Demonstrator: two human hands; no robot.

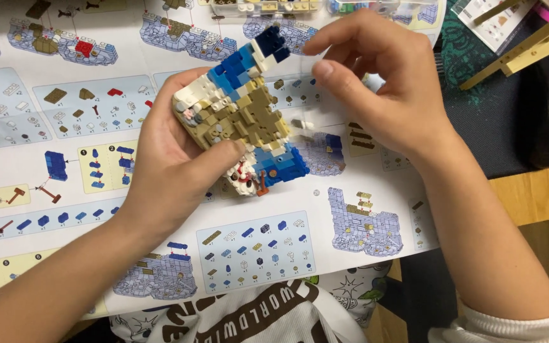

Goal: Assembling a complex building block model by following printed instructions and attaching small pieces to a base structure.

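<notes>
Spread across the table, an instruction sheet lies under both hands. Left hand grips a brick model of tan, white and blue, thumb over its lower edge. Right hand hovers just above it, fingertips pinched narrow near the dark blue top.

Brick model above instruction sheet, between both hands.

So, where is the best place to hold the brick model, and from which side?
Probably by its long edges, from below, as the left hand does: palm under the flat base, thumb over the tan middle. The brick model is a tilted slab, and its dark blue top end sticks out and looks fragile, so avoid that end.
</notes>
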